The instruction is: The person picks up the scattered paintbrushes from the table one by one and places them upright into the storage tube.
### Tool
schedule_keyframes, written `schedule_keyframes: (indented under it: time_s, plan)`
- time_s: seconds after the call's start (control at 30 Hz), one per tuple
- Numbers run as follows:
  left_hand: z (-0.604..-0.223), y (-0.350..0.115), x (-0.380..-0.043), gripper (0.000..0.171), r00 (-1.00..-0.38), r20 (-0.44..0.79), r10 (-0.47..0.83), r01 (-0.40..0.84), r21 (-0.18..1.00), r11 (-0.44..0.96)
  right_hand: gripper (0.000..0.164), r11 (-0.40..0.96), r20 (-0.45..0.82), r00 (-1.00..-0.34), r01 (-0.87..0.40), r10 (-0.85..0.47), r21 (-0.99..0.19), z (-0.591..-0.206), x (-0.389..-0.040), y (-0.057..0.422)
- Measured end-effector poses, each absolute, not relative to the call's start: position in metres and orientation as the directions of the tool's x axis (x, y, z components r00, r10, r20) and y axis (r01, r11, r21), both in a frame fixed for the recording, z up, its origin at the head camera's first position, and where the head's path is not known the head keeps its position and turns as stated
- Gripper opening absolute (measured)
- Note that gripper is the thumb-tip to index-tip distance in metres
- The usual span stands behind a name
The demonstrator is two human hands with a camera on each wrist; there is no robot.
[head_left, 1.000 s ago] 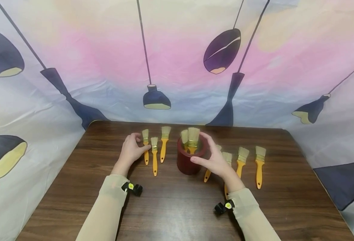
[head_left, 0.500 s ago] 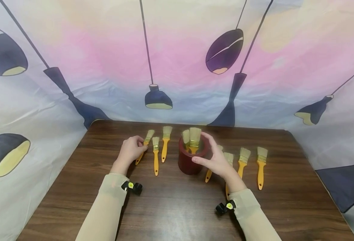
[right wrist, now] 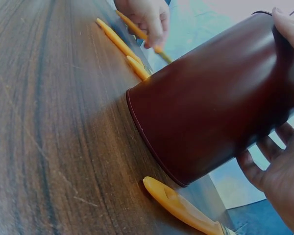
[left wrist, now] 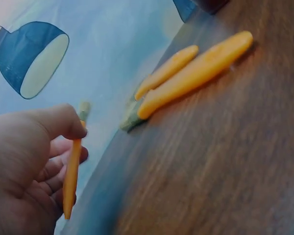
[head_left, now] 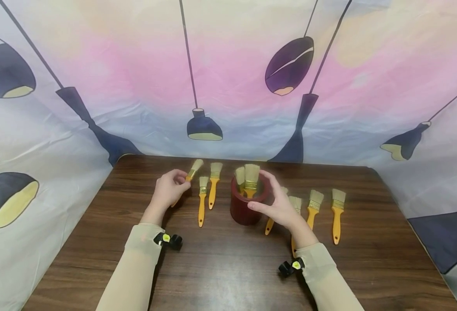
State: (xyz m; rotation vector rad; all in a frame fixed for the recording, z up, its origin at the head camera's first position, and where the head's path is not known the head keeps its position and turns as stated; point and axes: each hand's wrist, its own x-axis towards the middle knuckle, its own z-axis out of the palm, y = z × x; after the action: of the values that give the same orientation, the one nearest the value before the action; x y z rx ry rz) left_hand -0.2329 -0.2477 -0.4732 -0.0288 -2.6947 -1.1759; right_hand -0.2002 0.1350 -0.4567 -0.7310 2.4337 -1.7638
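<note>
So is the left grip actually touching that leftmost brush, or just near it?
Touching. The left wrist view shows it: the left grip pinches the leftmost brush, with no gap between them.

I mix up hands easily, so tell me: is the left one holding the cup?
No, the left hand pinches a paintbrush, while the right hand holds the dark red cup.

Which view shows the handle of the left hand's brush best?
The left wrist view: the handle shows close up, nearly end to end. In the head view, the left hand hides most of it; the right wrist view shows it smaller, out past the red cup.
</note>
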Motion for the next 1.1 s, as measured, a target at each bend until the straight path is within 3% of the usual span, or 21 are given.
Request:
schedule_keyframes:
  time_s: [0.2, 0.5, 0.87, 1.1]
  plan:
    - [-0.453, -0.242, -0.232, 0.030, -0.955, 0.278, -0.103, 0.170, 0.798, 0.579, 0.099, 0.237, 0.237, -0.884, -0.351, -0.403, -0.906, -0.457, -0.201, 0.135]
    - [-0.410, -0.224, -0.218, 0.025, -0.927, 0.353, -0.125, 0.308, 0.909, 0.280, 0.098, 0.229, 0.252, -0.879, -0.364, -0.406, -0.903, -0.459, -0.201, 0.135]
    - [-0.376, -0.199, -0.197, 0.014, -0.876, 0.441, -0.196, 0.438, 0.897, 0.061, 0.099, 0.247, 0.246, -0.883, -0.362, -0.400, -0.899, -0.458, -0.201, 0.135]
    - [-0.363, -0.162, -0.179, 0.017, -0.855, 0.503, -0.129, 0.511, 0.859, -0.032, 0.098, 0.255, 0.240, -0.886, -0.358, -0.397, -0.898, -0.458, -0.201, 0.136]
